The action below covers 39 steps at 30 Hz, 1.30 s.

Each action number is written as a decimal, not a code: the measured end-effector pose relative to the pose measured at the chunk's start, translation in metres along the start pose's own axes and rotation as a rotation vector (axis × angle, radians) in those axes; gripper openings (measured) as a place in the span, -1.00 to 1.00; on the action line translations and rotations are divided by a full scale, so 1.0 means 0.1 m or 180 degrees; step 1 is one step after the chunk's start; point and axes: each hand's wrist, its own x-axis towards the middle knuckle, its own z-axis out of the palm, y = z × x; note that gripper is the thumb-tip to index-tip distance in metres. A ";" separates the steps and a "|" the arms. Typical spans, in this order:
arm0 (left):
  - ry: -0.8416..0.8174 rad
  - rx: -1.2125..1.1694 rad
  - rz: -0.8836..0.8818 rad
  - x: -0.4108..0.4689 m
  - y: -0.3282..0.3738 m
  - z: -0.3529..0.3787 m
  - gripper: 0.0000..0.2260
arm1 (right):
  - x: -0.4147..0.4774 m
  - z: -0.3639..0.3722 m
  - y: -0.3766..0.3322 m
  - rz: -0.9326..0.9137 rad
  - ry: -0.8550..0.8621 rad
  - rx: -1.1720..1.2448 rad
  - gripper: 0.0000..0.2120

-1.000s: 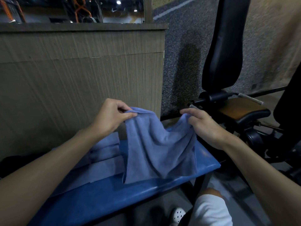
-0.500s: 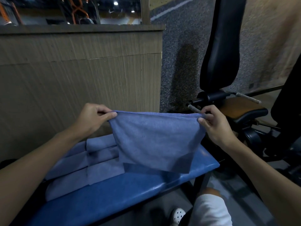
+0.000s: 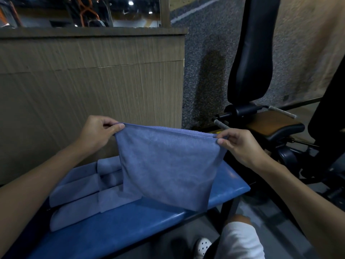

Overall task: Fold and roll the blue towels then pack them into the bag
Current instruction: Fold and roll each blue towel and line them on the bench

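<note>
We hold one blue towel (image 3: 168, 165) up in the air with both our hands. Our left hand (image 3: 97, 133) pinches the top corner at 10 o'clock, with the thumb on our side and the fingers curled over the edge. Our right hand (image 3: 240, 146) pinches the other top corner at 2 o'clock in the same way. The top edge runs nearly straight from one hand to the other. Two sewn edges show along the top, so the towel looks doubled over.

The towel hangs down over the blue surface (image 3: 130, 227). Its low corner at 5 o'clock reaches the near edge of the surface. We cannot tell if it touches.

More folded towels (image 3: 74, 191) lie on the surface at 8 o'clock from the hanging one. They are long, soft bundles set side by side and touching. The hanging towel hides their right ends.

A wooden wall (image 3: 93, 81) stands behind the surface at 12 o'clock. At 2 o'clock is a gym machine with a tall black back pad (image 3: 250, 53) and a brown seat (image 3: 270, 124). At 6 o'clock we see our white shoe (image 3: 202, 247) on the floor and our white shorts (image 3: 240, 238).
</note>
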 end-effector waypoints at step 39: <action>-0.0369 -0.0586 -0.0145 -0.04 0.27 0.05 -0.72 | 0.00 -0.13 0.04 0.0448 0.0670 0.0221 -0.85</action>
